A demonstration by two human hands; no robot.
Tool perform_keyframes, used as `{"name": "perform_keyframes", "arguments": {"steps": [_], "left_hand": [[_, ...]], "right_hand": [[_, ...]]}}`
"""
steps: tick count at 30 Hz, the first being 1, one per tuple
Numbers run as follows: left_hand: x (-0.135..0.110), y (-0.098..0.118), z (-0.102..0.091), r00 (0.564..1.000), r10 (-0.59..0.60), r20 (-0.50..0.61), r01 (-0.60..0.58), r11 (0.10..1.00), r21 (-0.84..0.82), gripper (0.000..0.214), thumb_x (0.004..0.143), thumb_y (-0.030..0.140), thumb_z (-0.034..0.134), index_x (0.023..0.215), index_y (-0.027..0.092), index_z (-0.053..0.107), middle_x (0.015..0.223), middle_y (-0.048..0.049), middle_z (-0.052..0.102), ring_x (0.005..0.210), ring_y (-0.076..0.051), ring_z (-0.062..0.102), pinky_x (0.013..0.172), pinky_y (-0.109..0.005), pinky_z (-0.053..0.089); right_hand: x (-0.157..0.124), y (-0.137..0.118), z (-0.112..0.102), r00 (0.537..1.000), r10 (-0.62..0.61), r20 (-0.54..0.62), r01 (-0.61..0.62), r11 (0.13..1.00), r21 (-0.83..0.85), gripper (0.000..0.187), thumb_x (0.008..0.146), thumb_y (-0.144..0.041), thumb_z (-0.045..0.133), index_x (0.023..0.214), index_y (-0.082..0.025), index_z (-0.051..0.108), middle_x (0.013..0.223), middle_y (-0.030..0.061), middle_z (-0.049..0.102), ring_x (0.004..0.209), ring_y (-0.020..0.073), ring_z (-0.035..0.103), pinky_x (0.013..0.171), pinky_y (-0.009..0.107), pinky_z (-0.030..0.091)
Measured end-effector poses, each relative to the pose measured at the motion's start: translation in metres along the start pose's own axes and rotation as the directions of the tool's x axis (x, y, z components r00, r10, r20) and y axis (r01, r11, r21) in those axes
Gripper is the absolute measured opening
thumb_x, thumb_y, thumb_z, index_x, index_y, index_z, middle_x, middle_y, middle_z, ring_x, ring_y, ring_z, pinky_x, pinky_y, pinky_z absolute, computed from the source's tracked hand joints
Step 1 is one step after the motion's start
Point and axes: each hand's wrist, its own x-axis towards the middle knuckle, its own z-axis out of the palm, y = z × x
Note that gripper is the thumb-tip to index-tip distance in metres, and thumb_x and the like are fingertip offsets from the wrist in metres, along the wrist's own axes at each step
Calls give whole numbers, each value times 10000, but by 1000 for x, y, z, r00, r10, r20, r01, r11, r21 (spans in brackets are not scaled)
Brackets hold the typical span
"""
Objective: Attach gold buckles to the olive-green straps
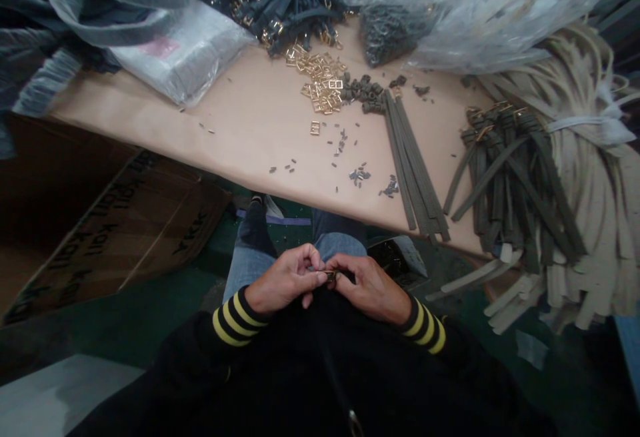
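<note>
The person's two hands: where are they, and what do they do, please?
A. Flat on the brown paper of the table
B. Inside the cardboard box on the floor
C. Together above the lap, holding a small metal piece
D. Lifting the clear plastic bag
C. The left hand and right hand meet above the lap, pinching a small gold-coloured metal piece, well apart from the paper-covered table.

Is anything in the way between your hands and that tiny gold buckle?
No, nothing visible stands in the way. The left hand and the right hand are touching the small gold buckle, pinching it between them. They hide part of it, so its hidden side cannot be seen.
</note>
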Motion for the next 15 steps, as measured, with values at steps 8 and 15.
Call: {"name": "perform_keyframes", "arguments": {"steps": [8,15], "left_hand": [[2,-2,7,994,49,-103,-47,999,24,300,633,272,636,658,167,355,557,82,434,393,-9,381,321,-107,343],[7,0,5,993,-7,-117,22,992,125,282,642,352,605,753,135,461,593,62,429,458,-45,442,400,-174,430]], "right_hand": [[2,-3,1,999,54,3,-54,997,-50,140,729,-106,432,718,-139,568,639,10,596,606,115,537,588,202,370],[0,-11,-6,1000,-15,-12,9,924,-383,152,743,-106,408,805,-151,540,700,39,622,661,157,571,578,233,350]]}}
